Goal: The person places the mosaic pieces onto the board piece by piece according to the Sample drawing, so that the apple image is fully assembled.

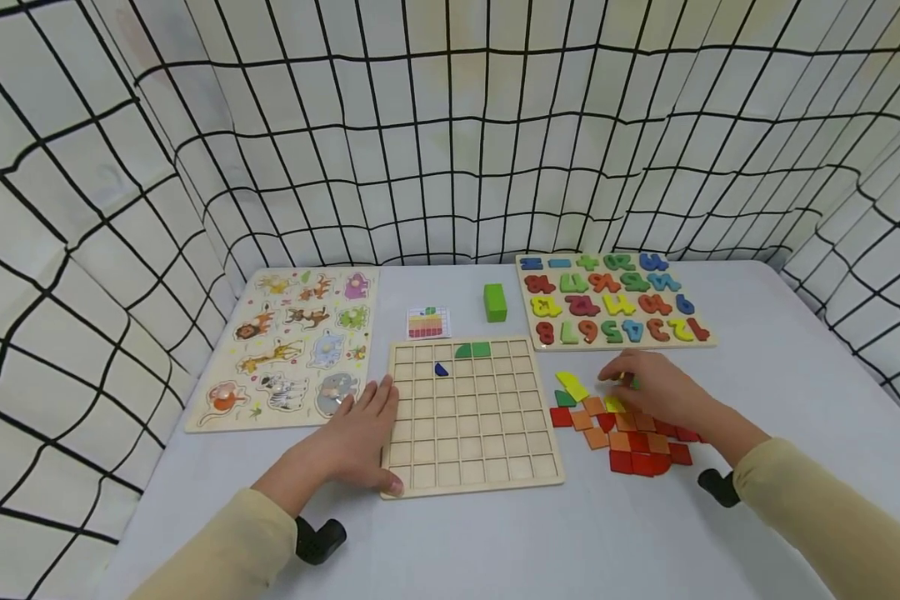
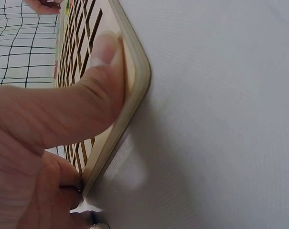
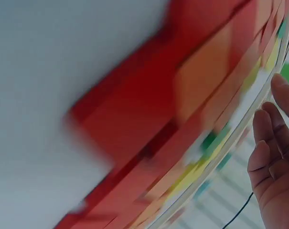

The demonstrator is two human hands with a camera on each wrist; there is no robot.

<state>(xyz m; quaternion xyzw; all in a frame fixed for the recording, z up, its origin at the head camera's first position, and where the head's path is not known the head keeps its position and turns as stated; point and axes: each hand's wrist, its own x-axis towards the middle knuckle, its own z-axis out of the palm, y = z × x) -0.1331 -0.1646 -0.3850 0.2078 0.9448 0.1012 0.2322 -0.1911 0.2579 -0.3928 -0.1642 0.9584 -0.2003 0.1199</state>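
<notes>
A wooden grid board lies on the table, with two green pieces in its top row and a dark blue piece just below. My left hand rests along the board's left edge. In the left wrist view, the left thumb presses on the corner. To the right lies a pile of flat red, orange, yellow and green pieces. Over the pile's far side is my right hand, fingers loosely bent. The right wrist view shows no piece between those fingers.
An animal puzzle board lies at the left, a number puzzle board at the back right. Behind the grid board are a small pattern card and a green block. Black netting hangs before the back wall.
</notes>
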